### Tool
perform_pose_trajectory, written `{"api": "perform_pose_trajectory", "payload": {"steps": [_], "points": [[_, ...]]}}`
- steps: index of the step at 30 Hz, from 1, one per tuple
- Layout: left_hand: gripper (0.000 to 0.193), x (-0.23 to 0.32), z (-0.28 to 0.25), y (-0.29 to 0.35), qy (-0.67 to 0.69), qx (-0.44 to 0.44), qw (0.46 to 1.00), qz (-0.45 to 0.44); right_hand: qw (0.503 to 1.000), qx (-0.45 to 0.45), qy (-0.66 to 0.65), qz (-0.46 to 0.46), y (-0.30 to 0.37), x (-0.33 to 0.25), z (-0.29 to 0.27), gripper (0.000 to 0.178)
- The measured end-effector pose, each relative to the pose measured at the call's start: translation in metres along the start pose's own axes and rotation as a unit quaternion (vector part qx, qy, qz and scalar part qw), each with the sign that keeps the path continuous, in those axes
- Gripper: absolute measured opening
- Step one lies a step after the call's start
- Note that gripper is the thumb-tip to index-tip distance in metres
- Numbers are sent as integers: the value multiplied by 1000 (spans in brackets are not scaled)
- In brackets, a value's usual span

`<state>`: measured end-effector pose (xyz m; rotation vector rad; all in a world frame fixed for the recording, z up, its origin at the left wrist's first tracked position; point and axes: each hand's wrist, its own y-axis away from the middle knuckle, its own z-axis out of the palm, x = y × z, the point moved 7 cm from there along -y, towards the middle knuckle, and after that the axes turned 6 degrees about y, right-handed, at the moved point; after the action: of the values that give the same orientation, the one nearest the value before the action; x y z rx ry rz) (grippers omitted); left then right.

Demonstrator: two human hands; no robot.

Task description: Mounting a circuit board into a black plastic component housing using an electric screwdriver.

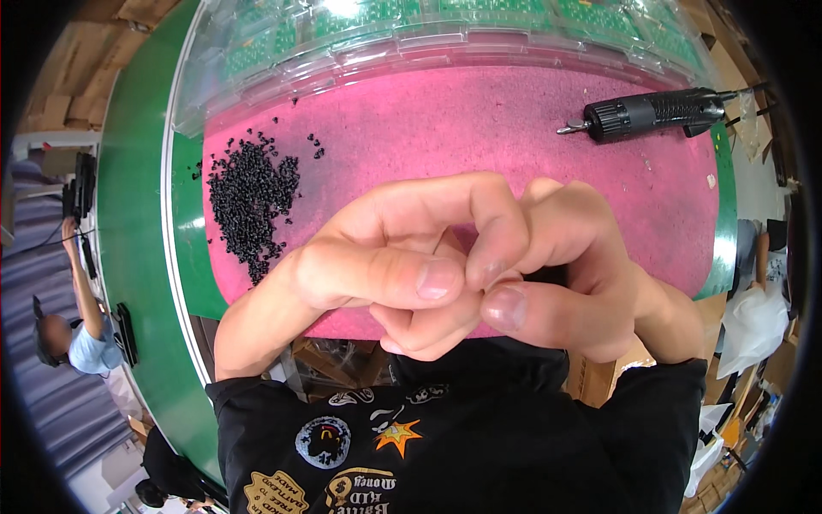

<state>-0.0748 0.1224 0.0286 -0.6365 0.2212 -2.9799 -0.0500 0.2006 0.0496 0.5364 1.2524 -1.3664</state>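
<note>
My left hand [368, 253] and my right hand [582, 265] meet in the middle, held up over the near edge of a pink mat [479, 128]. Both are closed, thumbs bent against the fingers and fingertips touching. Whatever they pinch, if anything, is hidden or too small to make out. To the left of my left hand, a loose heap of small black parts [248, 201] is spread on the mat, with a few scattered around it. A black electric screwdriver [655, 116] lies at the far right, its tip pointing left.
Clear plastic trays [428, 43] with green circuit boards stand along the far side. The mat lies on a green table [137, 214] that extends left. Another person [86, 334] is at the far left. Cardboard boxes [599, 377] are below the near edge.
</note>
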Motion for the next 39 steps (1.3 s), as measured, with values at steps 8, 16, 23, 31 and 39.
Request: {"api": "perform_pose_trajectory", "payload": {"steps": [8, 16, 23, 31, 39], "points": [[12, 0, 1, -3, -22, -22, 999, 22, 999, -6, -33, -12, 1, 2, 3, 17], [15, 1, 3, -2, -8, 30, 999, 8, 999, 19, -17, 44, 0, 1, -4, 6], [30, 15, 7, -9, -12, 86, 991, 106, 987, 75, -13, 143, -3, 1, -17, 14], [46, 25, -3, -7, -18, 95, 983, 155, 994, 36, 78, 71, 2, 5, -12, 14], [44, 23, -1, -7, -82, 74, 980, 167, 998, 37, 52, 21, 0, 2, -8, 11]]}}
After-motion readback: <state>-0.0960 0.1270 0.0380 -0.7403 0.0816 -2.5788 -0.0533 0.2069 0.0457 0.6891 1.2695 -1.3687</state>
